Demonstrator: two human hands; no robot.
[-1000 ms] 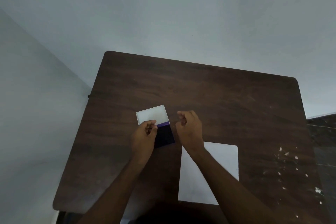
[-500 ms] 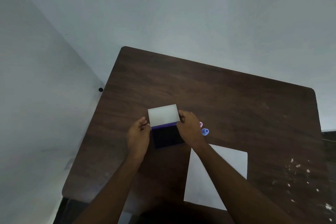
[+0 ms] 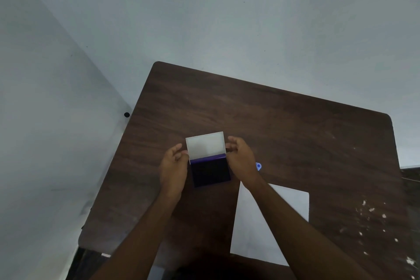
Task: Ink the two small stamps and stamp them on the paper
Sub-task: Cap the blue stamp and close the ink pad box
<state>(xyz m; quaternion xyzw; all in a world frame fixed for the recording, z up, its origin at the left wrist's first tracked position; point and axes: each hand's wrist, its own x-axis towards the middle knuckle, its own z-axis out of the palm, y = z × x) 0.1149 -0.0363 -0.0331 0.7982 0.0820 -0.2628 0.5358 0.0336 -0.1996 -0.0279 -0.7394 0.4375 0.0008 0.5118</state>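
An ink pad (image 3: 210, 171) lies open on the dark wooden table (image 3: 295, 132), its white lid (image 3: 205, 145) folded back and the dark purple pad showing. My left hand (image 3: 173, 167) rests against the pad's left side, fingers at the lid's left edge. My right hand (image 3: 242, 159) is at the right side, fingertips touching the lid's right edge. A small blue stamp (image 3: 258, 166) peeks out just right of my right hand; any second stamp is hidden. A white sheet of paper (image 3: 288, 202) lies to the lower right, partly under my right forearm.
White specks (image 3: 372, 213) dot the table's right side. A pale wall runs along the table's left and far edges, with a small black knob (image 3: 126, 114) at the left edge.
The lid has been folded open and now lies back. My right hand came from above the pad to its right edge. The view shifted, bringing the blue stamp into sight.
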